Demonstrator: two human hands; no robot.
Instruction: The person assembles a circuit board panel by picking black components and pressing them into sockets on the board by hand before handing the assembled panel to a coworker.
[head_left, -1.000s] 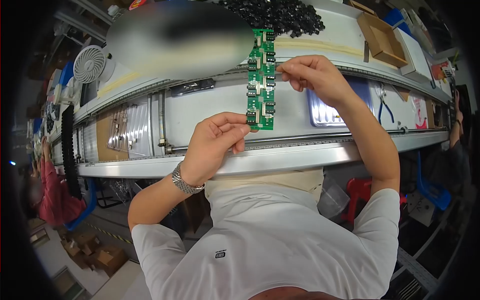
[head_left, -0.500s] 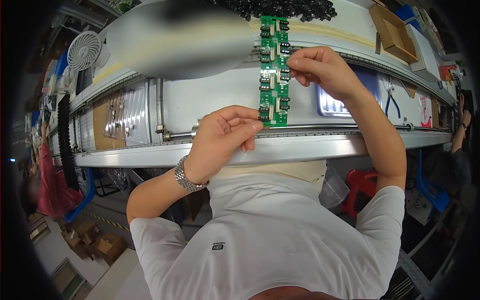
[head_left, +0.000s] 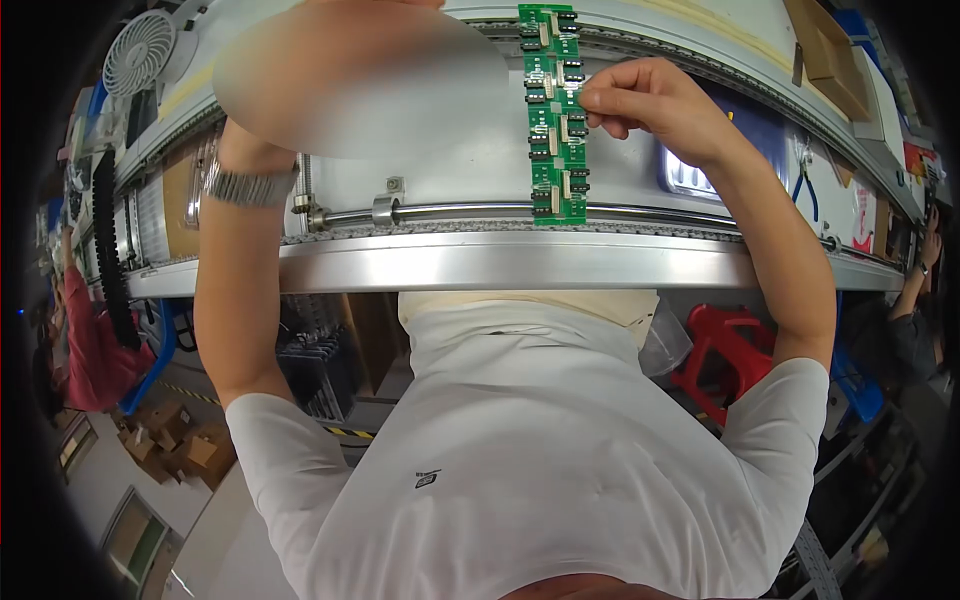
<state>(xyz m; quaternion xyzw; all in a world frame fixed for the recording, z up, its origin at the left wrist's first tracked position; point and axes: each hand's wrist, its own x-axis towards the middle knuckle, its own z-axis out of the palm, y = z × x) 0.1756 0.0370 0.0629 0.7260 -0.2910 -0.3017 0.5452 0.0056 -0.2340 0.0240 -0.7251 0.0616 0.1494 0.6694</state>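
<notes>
Right-hand grip: the right edge of the green circuit board (head_left: 557, 120) is pinched between thumb and index finger of the right hand (head_left: 640, 98); no second hand is seen on it.
Slip/twist risk: with one edge pinch on a long strip, the free ends could swing or the board could pivot; likely cause, off-centre support or a loose pinch.
Lower end: seen overlapping the steel rod (head_left: 460, 212), above the front rail (head_left: 520, 265); contact or gap can't be told. If lowered or tilted, a corner or part could be knocked on metal.
Flex: if the far end is caught on something, the strip could be bent and joints stressed.
Fingertips: placed close to the edge parts; a pin could be pushed or the surface smudged if pressed hard.
Left hand (head_left: 258, 150): mostly hidden by the blurred patch, finger state can't be told; metal watch (head_left: 250, 186) worn at the wrist, could be snagged on rail hardware if swept low.
Board look: long, narrow, green, near upright in view; black blocks (head_left: 541, 210) set along both long sides, pale slim connectors (head_left: 566, 188) inboard, white print too small to be read. No break visible; solder quality can't be judged.
</notes>
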